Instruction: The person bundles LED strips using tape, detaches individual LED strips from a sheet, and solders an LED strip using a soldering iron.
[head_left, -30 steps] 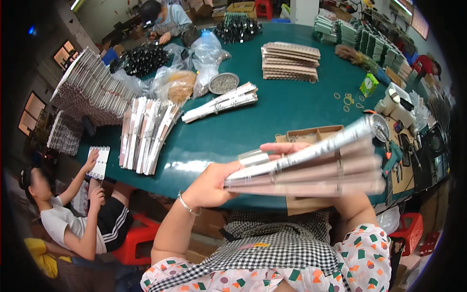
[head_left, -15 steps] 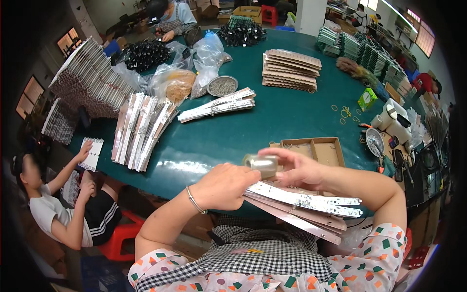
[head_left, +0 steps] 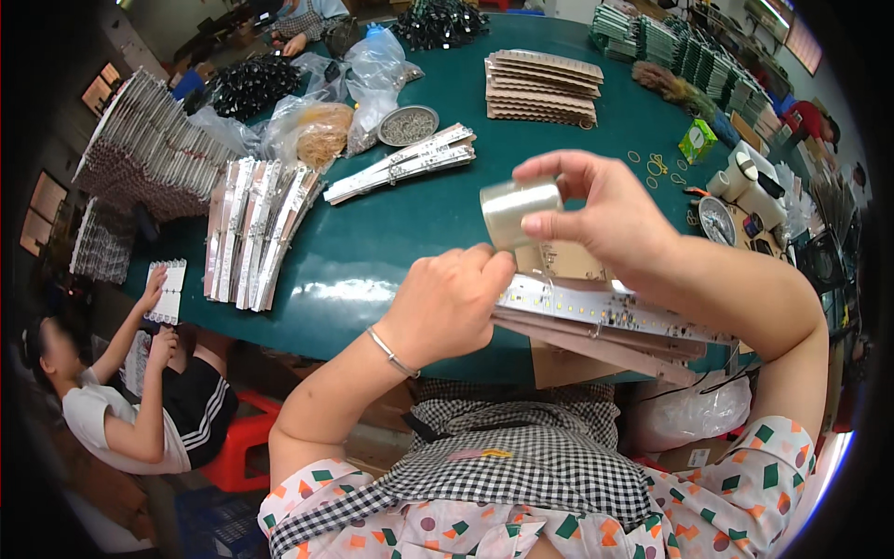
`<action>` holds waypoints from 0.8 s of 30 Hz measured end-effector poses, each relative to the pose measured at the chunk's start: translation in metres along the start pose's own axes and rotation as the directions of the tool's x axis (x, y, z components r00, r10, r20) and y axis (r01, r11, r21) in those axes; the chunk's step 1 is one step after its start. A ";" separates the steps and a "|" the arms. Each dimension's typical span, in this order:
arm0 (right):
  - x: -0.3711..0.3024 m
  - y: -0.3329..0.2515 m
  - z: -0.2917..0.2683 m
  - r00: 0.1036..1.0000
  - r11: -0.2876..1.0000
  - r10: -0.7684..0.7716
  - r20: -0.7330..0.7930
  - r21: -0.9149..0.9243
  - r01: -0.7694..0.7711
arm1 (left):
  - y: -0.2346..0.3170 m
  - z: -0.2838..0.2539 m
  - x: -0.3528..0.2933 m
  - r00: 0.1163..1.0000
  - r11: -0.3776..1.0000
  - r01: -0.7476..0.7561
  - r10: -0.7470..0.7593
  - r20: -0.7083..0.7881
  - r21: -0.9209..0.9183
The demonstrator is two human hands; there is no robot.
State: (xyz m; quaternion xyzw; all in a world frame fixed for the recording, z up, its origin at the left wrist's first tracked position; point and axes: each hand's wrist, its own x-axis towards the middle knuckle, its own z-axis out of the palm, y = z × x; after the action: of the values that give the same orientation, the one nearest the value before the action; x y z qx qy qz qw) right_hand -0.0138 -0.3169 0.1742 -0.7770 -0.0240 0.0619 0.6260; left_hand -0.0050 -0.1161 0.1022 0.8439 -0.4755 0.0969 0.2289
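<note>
A roll of clear tape (head_left: 507, 219) is gripped between the thumb and fingers of my right hand (head_left: 615, 210), just above a bundle of strips. My left hand (head_left: 453, 303) is closed on the left end of that bundle of LED circuit-board strips (head_left: 577, 303), close under the tape roll. White boards with small yellow LEDs lie on top, and pinkish-brown ones fan out below toward the right. My right forearm covers part of the far end. Whether tape runs from the roll to the strips is hard to make out.
Other strip bundles (head_left: 251, 233) and a tied bunch (head_left: 405, 163) lie on the green table (head_left: 391, 252). Beyond are a metal bowl (head_left: 408, 126), plastic bags (head_left: 372, 84) and stacked brown boards (head_left: 545, 88). A seated person (head_left: 121, 401) handles a white board (head_left: 166, 293) at left.
My right hand has lifted the tape roll up and away from my left hand. The strip bundle has shifted a little right, and the view has tilted slightly down.
</note>
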 end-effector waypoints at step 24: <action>-0.029 0.107 0.077 0.811 0.903 -0.415 -0.412 -0.080 0.422 | -0.030 0.007 -0.020 0.741 -0.016 0.371 -0.597 0.307 -0.928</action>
State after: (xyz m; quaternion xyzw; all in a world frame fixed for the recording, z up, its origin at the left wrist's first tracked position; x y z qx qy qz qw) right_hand -0.0570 -0.2687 0.0557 -0.7427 -0.0586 -0.2456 0.6202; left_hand 0.0099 -0.0911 0.0792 0.6013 -0.0762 -0.2314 0.7610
